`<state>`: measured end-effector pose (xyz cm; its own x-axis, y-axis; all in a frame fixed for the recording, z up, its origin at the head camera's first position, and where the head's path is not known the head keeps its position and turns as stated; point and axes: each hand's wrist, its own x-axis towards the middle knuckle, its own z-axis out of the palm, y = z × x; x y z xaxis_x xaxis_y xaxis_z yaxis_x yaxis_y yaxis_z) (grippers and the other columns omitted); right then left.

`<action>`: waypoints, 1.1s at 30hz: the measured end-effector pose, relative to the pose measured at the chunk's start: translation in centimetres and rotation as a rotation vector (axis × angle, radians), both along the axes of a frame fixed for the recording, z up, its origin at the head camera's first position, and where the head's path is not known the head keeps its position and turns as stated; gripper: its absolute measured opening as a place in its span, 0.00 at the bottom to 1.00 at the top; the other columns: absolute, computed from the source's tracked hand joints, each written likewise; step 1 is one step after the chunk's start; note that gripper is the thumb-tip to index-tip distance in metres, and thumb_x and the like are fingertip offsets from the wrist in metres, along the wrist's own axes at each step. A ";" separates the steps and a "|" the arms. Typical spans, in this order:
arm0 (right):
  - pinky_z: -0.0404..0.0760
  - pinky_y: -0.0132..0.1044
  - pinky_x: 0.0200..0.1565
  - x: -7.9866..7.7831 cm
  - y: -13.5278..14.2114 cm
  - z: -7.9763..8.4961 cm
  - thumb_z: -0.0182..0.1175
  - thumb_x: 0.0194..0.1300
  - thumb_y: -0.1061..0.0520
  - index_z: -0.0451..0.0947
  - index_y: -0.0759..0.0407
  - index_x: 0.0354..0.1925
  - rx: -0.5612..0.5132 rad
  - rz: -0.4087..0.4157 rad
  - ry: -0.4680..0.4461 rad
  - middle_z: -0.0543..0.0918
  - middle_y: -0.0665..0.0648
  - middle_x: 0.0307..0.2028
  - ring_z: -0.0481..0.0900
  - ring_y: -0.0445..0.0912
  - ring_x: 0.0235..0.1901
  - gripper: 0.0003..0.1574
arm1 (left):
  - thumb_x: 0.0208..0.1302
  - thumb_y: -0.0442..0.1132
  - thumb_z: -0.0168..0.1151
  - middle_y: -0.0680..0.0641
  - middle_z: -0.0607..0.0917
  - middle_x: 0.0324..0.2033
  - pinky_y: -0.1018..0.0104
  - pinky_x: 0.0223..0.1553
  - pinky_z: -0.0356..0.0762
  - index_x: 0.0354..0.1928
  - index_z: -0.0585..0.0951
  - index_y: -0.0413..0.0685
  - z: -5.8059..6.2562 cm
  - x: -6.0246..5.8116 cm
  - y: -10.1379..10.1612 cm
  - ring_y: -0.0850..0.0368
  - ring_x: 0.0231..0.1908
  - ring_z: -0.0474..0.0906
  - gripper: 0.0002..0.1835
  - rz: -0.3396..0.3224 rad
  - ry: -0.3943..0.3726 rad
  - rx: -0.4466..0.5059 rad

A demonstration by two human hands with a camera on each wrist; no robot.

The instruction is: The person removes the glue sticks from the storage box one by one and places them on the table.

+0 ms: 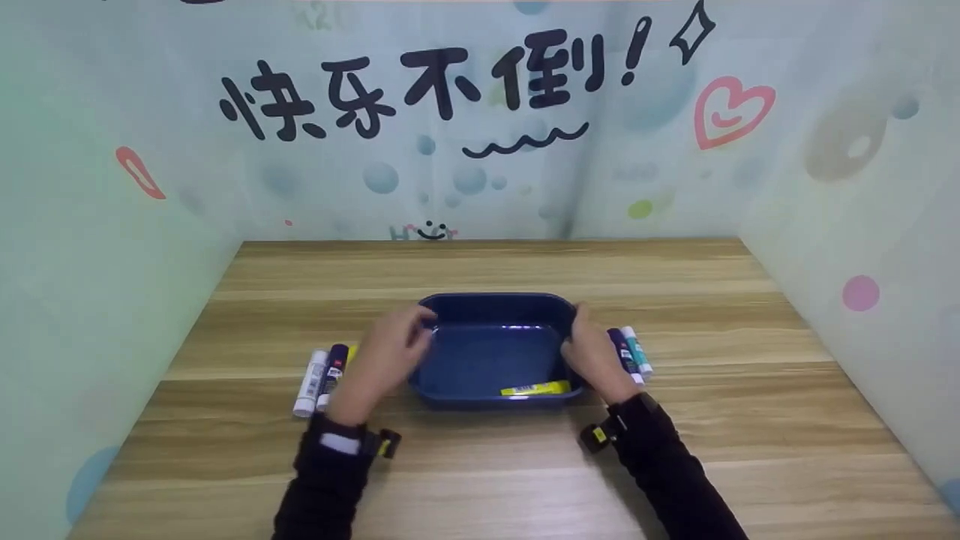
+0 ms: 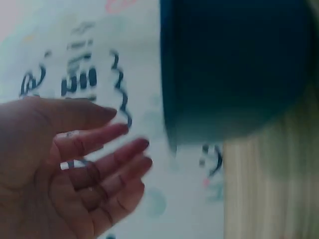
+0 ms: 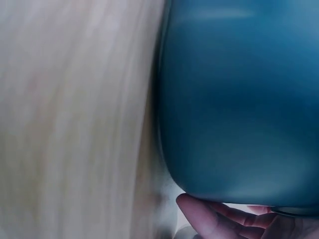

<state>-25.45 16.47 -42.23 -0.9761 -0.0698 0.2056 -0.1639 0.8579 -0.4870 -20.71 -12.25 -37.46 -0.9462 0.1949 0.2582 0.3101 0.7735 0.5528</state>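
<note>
A dark blue rectangular basin (image 1: 491, 307) stands in the middle of the table, and a yellow glue stick (image 1: 536, 388) lies inside it along the near wall. My right hand (image 1: 596, 356) grips the basin's right end at the rim. In the right wrist view, the thumb (image 3: 199, 214) touches the basin wall (image 3: 239, 124). My left hand (image 1: 390, 349) is by the basin's left end, fingers loosely bent. The left wrist view shows that hand (image 2: 84, 164) holding nothing, with a gap between its fingertips and the basin (image 2: 234, 69).
Left of the basin lie a white glue stick (image 1: 310, 382), a dark blue one (image 1: 335, 367) and something yellow, partly hidden by my left hand. On the right are a dark blue glue stick (image 1: 621, 351) and a teal-and-white one (image 1: 637, 351). Printed sheets wall the table (image 1: 480, 480) on three sides.
</note>
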 end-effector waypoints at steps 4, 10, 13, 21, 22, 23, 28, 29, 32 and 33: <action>0.76 0.54 0.31 0.1 -0.1 0.1 0.52 0.51 0.68 0.59 0.75 0.56 -0.002 -0.014 0.001 0.79 0.75 0.33 0.78 0.64 0.31 0.32 | 0.65 0.42 0.54 0.45 0.80 0.47 0.54 0.53 0.72 0.51 0.77 0.47 -2.1 0.3 3.7 0.49 0.50 0.74 0.15 -0.191 0.018 -0.083; 0.76 0.56 0.32 -0.1 -0.2 0.2 0.52 0.51 0.68 0.60 0.74 0.54 -0.005 -0.014 -0.001 0.79 0.74 0.33 0.79 0.65 0.32 0.29 | 0.70 0.57 0.38 0.47 0.71 0.63 0.52 0.65 0.59 0.65 0.68 0.54 -4.4 0.3 6.1 0.48 0.66 0.62 0.27 -0.363 -0.028 -0.242; 0.75 0.56 0.32 -0.1 -0.2 0.2 0.52 0.52 0.67 0.60 0.74 0.54 -0.009 -0.016 -0.001 0.79 0.74 0.33 0.79 0.65 0.32 0.29 | 0.69 0.63 0.35 0.50 0.68 0.66 0.53 0.68 0.54 0.67 0.66 0.59 -4.5 0.5 6.2 0.48 0.69 0.55 0.30 -0.400 -0.064 -0.293; 0.75 0.52 0.29 -0.1 -0.1 0.1 0.51 0.53 0.66 0.57 0.73 0.59 -0.005 -0.013 -0.032 0.79 0.72 0.32 0.77 0.60 0.28 0.34 | 0.64 0.69 0.35 0.56 0.76 0.59 0.53 0.64 0.62 0.58 0.76 0.65 -4.4 0.6 6.3 0.51 0.65 0.63 0.31 -0.433 -0.154 -0.324; 0.75 0.51 0.29 -0.1 -0.1 0.1 0.51 0.53 0.66 0.57 0.73 0.59 -0.007 -0.015 -0.035 0.79 0.72 0.32 0.77 0.60 0.29 0.34 | 0.64 0.69 0.35 0.57 0.76 0.59 0.53 0.64 0.62 0.57 0.76 0.65 -4.4 0.6 6.3 0.52 0.65 0.64 0.31 -0.432 -0.161 -0.325; 0.75 0.52 0.29 -0.2 -0.1 0.1 0.51 0.53 0.66 0.57 0.73 0.58 -0.009 -0.013 -0.034 0.79 0.72 0.32 0.77 0.60 0.28 0.34 | 0.64 0.69 0.34 0.57 0.76 0.59 0.52 0.63 0.63 0.58 0.76 0.66 -4.4 0.6 6.4 0.52 0.65 0.64 0.31 -0.432 -0.165 -0.327; 0.75 0.54 0.31 -0.2 -0.1 0.1 0.51 0.52 0.67 0.58 0.72 0.57 -0.014 -0.011 -0.023 0.79 0.73 0.32 0.78 0.62 0.31 0.32 | 0.64 0.69 0.34 0.53 0.69 0.65 0.52 0.67 0.55 0.60 0.75 0.63 -4.5 0.5 6.4 0.50 0.69 0.55 0.32 -0.421 -0.143 -0.325; 0.75 0.54 0.32 -0.1 -0.1 0.1 0.51 0.52 0.67 0.58 0.72 0.56 -0.014 -0.011 -0.020 0.79 0.73 0.33 0.79 0.63 0.31 0.32 | 0.65 0.69 0.34 0.52 0.67 0.66 0.53 0.68 0.52 0.61 0.73 0.63 -4.5 0.5 6.3 0.50 0.70 0.52 0.32 -0.414 -0.127 -0.320; 0.75 0.56 0.33 -0.1 -0.2 0.1 0.52 0.52 0.67 0.58 0.73 0.56 -0.010 -0.017 -0.003 0.79 0.74 0.35 0.79 0.65 0.34 0.32 | 0.66 0.67 0.36 0.50 0.59 0.70 0.52 0.70 0.45 0.65 0.68 0.61 -4.7 0.4 6.2 0.48 0.72 0.44 0.32 -0.381 -0.062 -0.309; 0.76 0.56 0.34 -0.1 -0.2 0.1 0.52 0.52 0.67 0.58 0.73 0.56 -0.008 -0.019 0.008 0.79 0.74 0.36 0.79 0.66 0.34 0.32 | 0.66 0.66 0.36 0.50 0.56 0.71 0.51 0.70 0.43 0.66 0.66 0.61 -4.8 0.3 6.2 0.47 0.72 0.42 0.32 -0.368 -0.041 -0.309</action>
